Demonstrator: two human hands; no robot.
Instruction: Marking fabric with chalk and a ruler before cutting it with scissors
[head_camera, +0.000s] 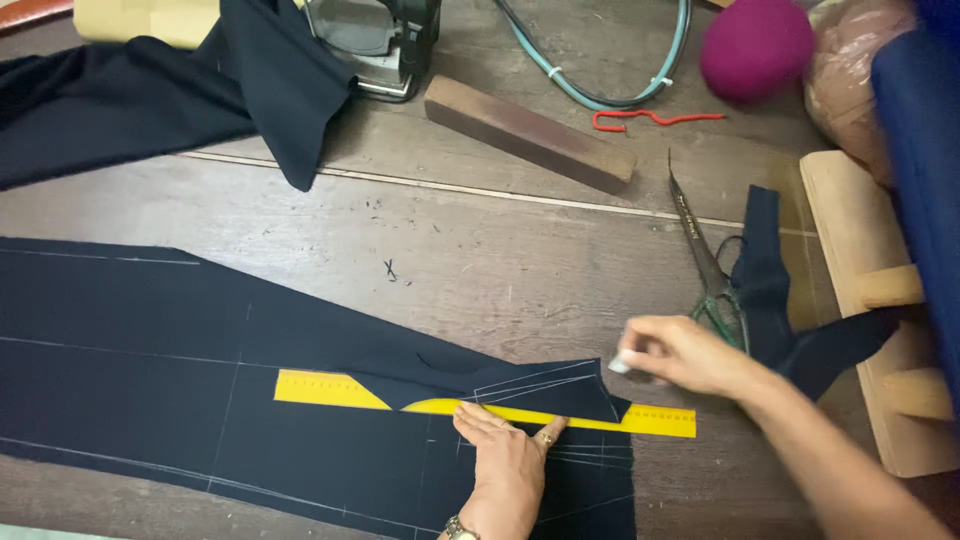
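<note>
A large piece of dark navy fabric (150, 370) with white chalk lines lies flat on the wooden table (480, 250). A yellow ruler (310, 388) rests across it, partly covered by a folded flap of the same cloth. My left hand (505, 455), with a ring and a wristwatch, presses flat on the ruler and fabric. My right hand (680, 355) hovers just past the flap's right tip, pinching a small white piece of chalk (620, 366).
Scissors (705, 255) lie to the right beside a dark fabric strip (765, 270). A wooden block (530, 135), an iron (375, 40), a teal cable (610, 95), a red hook (650, 118), a magenta ball (755, 45) and more dark cloth (150, 95) sit at the back. A wooden form (860, 290) stands at the right.
</note>
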